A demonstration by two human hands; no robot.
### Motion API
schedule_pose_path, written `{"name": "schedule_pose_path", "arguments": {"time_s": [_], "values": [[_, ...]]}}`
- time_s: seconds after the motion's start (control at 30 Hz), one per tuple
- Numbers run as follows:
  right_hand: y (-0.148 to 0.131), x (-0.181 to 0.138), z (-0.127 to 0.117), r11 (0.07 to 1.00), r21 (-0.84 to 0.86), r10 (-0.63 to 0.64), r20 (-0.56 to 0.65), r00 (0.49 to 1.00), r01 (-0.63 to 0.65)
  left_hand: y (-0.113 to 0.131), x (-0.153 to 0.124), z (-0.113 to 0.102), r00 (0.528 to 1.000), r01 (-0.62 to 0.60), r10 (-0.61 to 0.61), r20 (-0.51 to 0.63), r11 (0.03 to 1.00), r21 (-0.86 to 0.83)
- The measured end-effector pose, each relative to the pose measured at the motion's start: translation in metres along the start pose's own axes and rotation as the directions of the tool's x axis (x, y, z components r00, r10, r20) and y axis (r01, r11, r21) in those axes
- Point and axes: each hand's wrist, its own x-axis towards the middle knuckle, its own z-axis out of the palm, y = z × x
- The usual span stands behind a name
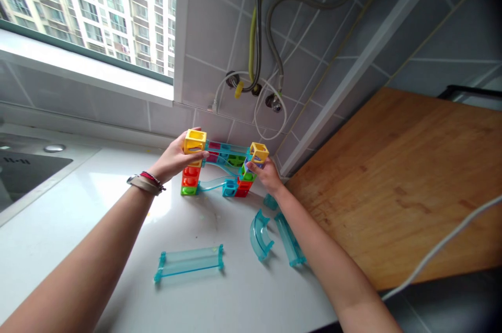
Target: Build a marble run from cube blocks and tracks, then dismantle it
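A toy marble run of colored cube blocks and clear blue tracks stands on the white countertop [117, 239]. My left hand [176, 158] is closed around the yellow cube block [195, 140] topping the left tower, thumb across its front. On the other side, my right hand [267, 173] grips the upper part of the right tower, just under its yellow cube block [259, 152]. A straight blue track [227, 148] spans the two tops. Lower down, a wavy blue track [214, 183] leads to a blue cube block [229, 187]. Fingers behind the towers are partly hidden.
Loose on the counter lie a flat blue track [190, 261], a curved blue track [259, 236] and another straight track [289, 239] beside my right forearm. A wooden board [403, 186] leans at the right. The sink [27, 165] is at left; hoses [270, 24] hang on the tiled wall.
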Motion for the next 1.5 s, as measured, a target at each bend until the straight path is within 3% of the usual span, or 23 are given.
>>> {"name": "schedule_pose_path", "arguments": {"time_s": [0.27,0.33,0.4,0.43,0.5,0.57,0.67,0.73,0.83,1.07,1.5], "values": [[-0.020,-0.054,-0.008,0.989,-0.091,0.087,-0.276,0.957,-0.116,0.011,-0.003,-0.003,0.969,-0.099,0.071,-0.238,0.989,-0.110],[-0.031,-0.076,-0.010,0.988,-0.105,0.078,-0.317,0.945,-0.117,0.019,-0.013,0.001,0.921,-0.055,0.014,-0.389,0.994,-0.094],[-0.045,-0.109,-0.007,0.989,-0.126,0.032,-0.343,0.939,-0.080,0.027,-0.033,0.007,0.835,-0.002,-0.037,-0.550,0.998,-0.070],[-0.051,-0.129,-0.004,0.987,-0.152,-0.001,-0.322,0.947,-0.051,0.031,-0.048,0.011,0.799,0.006,-0.030,-0.600,0.999,-0.041],[-0.058,-0.176,0.006,0.960,-0.280,-0.083,-0.264,0.961,0.006,0.035,-0.085,0.021,0.778,-0.021,0.072,-0.624,0.996,0.088],[-0.056,-0.224,0.018,0.896,-0.443,-0.155,-0.221,0.963,0.042,0.035,-0.128,0.032,0.787,-0.043,0.199,-0.584,0.962,0.270],[-0.041,-0.284,0.035,0.843,-0.527,-0.229,-0.169,0.959,0.108,0.027,-0.187,0.046,0.923,-0.041,0.230,-0.307,0.855,0.517],[-0.030,-0.307,0.042,0.847,-0.515,-0.212,-0.100,0.972,0.132,0.021,-0.215,0.050,0.957,-0.071,0.228,-0.179,0.783,0.618],[-0.022,-0.318,0.046,0.874,-0.466,-0.159,-0.002,0.987,0.139,0.012,-0.240,0.047,0.970,-0.069,0.213,-0.117,0.704,0.707],[-0.024,-0.310,0.048,0.881,-0.452,-0.129,0.047,0.991,0.136,-0.007,-0.269,0.032,0.996,-0.041,0.088,-0.016,0.610,0.792],[-0.022,-0.312,0.049,0.876,-0.457,-0.155,0.042,0.987,0.157,-0.011,-0.279,0.032,0.996,-0.063,0.088,0.016,0.557,0.828]]}}
